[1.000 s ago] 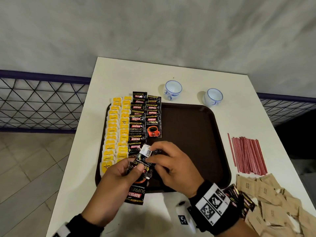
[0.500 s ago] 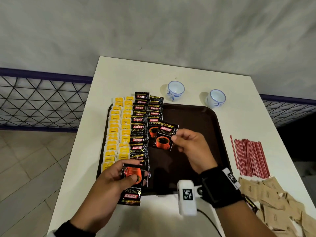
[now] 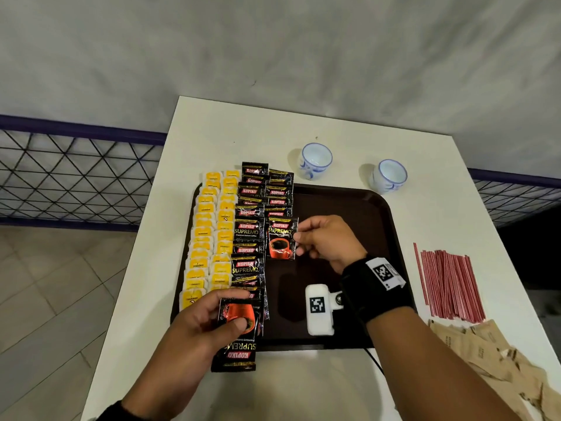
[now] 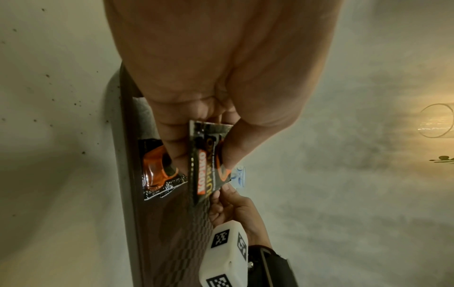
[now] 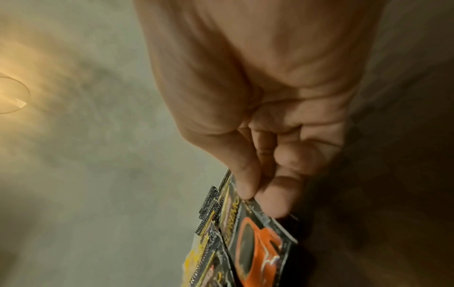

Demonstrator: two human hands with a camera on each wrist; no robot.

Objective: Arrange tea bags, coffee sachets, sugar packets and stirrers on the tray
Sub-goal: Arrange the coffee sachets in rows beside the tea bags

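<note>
A dark brown tray [image 3: 349, 226] on the white table holds two columns of yellow tea bags [image 3: 209, 238] at its left, then two columns of black coffee sachets [image 3: 249, 229]. My right hand [image 3: 321, 241] pinches the right edge of one coffee sachet [image 3: 281, 238] [image 5: 258, 244], low over the second coffee column. At the tray's near left corner my left hand [image 3: 212, 323] grips a small stack of coffee sachets [image 3: 238, 335] [image 4: 209, 165], thumb on top. Red stirrers [image 3: 449, 284] and brown sugar packets [image 3: 491, 363] lie on the table right of the tray.
Two small white-and-blue cups [image 3: 315, 161] [image 3: 390, 176] stand just beyond the tray's far edge. A dark metal mesh railing [image 3: 76, 177] runs behind the table on the left, over a tiled floor. The tray's right half is bare brown surface.
My right hand took one sachet from the stack in my left hand and carried it up to the second coffee column, then turned it upright. The left hand stayed put.
</note>
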